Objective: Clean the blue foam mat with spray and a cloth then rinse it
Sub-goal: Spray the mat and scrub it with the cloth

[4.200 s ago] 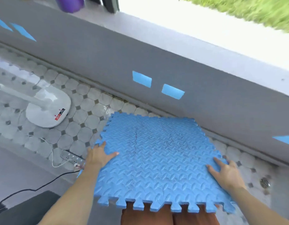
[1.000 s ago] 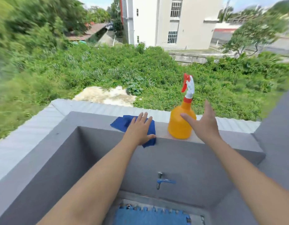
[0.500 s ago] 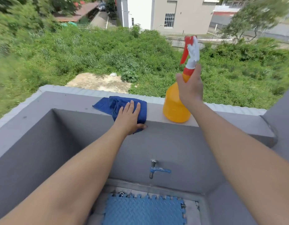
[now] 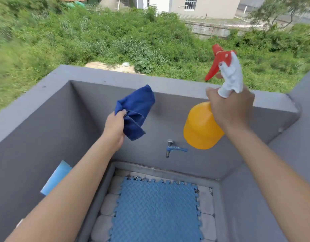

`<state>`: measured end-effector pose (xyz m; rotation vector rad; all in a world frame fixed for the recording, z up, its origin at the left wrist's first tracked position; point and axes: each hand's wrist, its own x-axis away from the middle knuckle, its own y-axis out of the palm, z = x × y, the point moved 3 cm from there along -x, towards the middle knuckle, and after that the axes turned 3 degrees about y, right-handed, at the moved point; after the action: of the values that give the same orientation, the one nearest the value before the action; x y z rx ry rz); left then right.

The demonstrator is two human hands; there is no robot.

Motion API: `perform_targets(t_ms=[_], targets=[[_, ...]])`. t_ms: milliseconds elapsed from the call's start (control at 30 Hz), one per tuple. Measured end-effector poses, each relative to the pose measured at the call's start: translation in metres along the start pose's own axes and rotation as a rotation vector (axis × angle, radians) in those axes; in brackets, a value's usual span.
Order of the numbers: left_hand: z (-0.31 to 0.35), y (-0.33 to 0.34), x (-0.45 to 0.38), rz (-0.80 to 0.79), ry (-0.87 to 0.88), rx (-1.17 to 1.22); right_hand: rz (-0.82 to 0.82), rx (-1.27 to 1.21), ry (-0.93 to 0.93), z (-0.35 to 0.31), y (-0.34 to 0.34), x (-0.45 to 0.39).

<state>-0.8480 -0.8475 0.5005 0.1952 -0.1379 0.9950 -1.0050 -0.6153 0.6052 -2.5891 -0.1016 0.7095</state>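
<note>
The blue foam mat [image 4: 156, 210] lies flat on the tiled floor below, between grey walls. My left hand [image 4: 115, 127] grips a dark blue cloth [image 4: 136, 110], which hangs bunched in the air in front of the far wall. My right hand [image 4: 231, 109] holds the neck of an orange spray bottle [image 4: 201, 128] with a white and red trigger head, lifted clear of the ledge and tilted. Both hands are high above the mat.
A tap with a blue handle [image 4: 173, 149] juts from the far grey wall [image 4: 168, 109] above the mat. A light blue patch [image 4: 56, 177] marks the left wall. Pale floor tiles [image 4: 205, 201] border the mat. Beyond the ledge lie green bushes.
My left hand has picked the cloth up off the ledge, and my right hand has lifted the spray bottle off it and toward me. The view has tipped downward onto the mat.
</note>
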Motion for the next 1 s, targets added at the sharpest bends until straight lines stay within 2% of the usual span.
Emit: perform_targets(t_ms=[67, 200, 300, 433, 567, 633, 667, 767, 800, 867, 1000], targets=[[-0.043, -0.029, 0.015, 0.018, -0.092, 0.147, -0.038, -0.137, 0.068, 0.032, 0.004, 0.046], [-0.158, -0.086, 0.028, 0.009, -0.145, 0.005, -0.322, -0.310, 0.339, 0.132, 0.040, 0.149], [-0.252, -0.126, 0.036, -0.019, -0.143, -0.211, -0.439, -0.272, 0.481, 0.217, 0.072, 0.233], [-0.383, -0.167, 0.048, -0.133, -0.111, -0.473, -0.564, -0.127, 0.543, 0.317, 0.124, 0.346], [-0.534, -0.202, 0.052, -0.322, 0.012, -0.612, -0.612, 0.029, 0.614, 0.399, 0.175, 0.426], [-0.605, -0.224, 0.054, -0.232, 0.045, -0.727, -0.651, 0.108, 0.592, 0.433, 0.200, 0.455], [-0.638, -0.231, 0.058, -0.235, 0.080, -0.808, -0.672, 0.131, 0.587, 0.447, 0.212, 0.467], [-0.728, -0.235, 0.086, -0.488, 0.183, -1.235, -0.727, 0.158, 0.568, 0.478, 0.242, 0.495], [-0.752, -0.237, 0.094, -0.564, 0.291, -1.392, -0.738, 0.159, 0.561, 0.483, 0.248, 0.500], [-0.775, -0.240, 0.104, -0.639, 0.330, -1.541, -0.750, 0.183, 0.530, 0.486, 0.253, 0.505], [-0.785, -0.244, 0.105, -0.567, 0.453, -1.588, -0.719, 0.202, 0.544, 0.483, 0.248, 0.505]])
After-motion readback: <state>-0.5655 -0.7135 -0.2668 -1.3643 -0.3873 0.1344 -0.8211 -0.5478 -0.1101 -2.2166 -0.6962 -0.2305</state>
